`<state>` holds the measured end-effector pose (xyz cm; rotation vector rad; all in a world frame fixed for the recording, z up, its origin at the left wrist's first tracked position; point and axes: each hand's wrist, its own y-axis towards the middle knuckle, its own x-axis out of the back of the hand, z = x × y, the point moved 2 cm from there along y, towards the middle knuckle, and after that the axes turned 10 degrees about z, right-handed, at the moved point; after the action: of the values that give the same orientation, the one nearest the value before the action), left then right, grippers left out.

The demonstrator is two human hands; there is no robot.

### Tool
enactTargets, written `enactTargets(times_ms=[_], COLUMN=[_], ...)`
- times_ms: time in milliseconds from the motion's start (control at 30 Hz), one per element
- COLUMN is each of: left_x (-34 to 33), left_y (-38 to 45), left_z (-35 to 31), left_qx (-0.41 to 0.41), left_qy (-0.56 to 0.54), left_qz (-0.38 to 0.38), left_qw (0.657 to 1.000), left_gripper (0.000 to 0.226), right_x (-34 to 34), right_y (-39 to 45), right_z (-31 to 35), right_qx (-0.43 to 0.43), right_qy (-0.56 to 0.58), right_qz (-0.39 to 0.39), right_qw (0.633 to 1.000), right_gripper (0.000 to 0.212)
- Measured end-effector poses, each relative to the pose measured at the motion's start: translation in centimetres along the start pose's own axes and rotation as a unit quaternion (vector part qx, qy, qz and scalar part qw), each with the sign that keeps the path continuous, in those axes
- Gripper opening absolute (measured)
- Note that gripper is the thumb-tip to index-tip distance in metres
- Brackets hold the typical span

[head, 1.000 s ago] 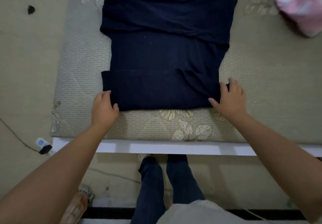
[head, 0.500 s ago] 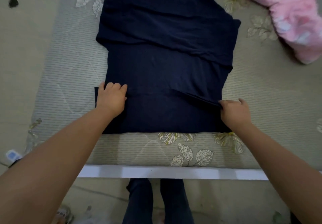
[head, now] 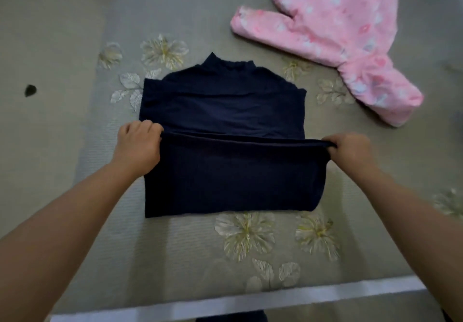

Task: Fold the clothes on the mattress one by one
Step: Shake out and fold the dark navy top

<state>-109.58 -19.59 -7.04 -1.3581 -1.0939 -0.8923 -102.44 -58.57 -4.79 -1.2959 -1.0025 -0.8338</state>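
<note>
A navy high-neck top (head: 225,171) lies on the grey flowered mattress (head: 175,259), sleeves folded in, collar pointing away from me. Its lower half is lifted and doubled up over the middle. My left hand (head: 137,146) grips the left corner of that raised hem. My right hand (head: 350,149) pinches the right corner, and the hem is stretched taut between them. A pink patterned fleece garment (head: 345,33) lies unfolded at the upper right of the mattress.
The mattress's white front edge (head: 250,299) runs along the bottom of the view. Beige floor lies to the left, with a small dark spot (head: 30,90) on it.
Both hands took hold of the bottom hem and carried it up and away from me over the top's middle. The view shifted further onto the mattress, showing the whole pink garment.
</note>
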Motion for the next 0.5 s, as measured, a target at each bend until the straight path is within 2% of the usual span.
enactTargets(times_ms=[100, 267, 500], left_x=[2.6, 5.6, 8.2], left_y=[2.7, 7.6, 17.0], left_z=[0.3, 0.2, -0.9], left_qx=[0.019, 0.053, 0.092], left_qy=[0.039, 0.067, 0.148], left_qz=[-0.022, -0.002, 0.045], left_qw=[0.999, 0.996, 0.984], left_gripper=[0.012, 0.014, 0.023], right_x=[2.2, 5.2, 8.4], right_y=[4.4, 11.0, 20.1], right_z=[0.8, 1.1, 0.0], right_qx=[0.013, 0.031, 0.022], right_qy=[0.004, 0.005, -0.002], right_qz=[0.0, 0.037, 0.033], right_qw=[1.0, 0.999, 0.999], right_gripper=[0.029, 0.03, 0.029])
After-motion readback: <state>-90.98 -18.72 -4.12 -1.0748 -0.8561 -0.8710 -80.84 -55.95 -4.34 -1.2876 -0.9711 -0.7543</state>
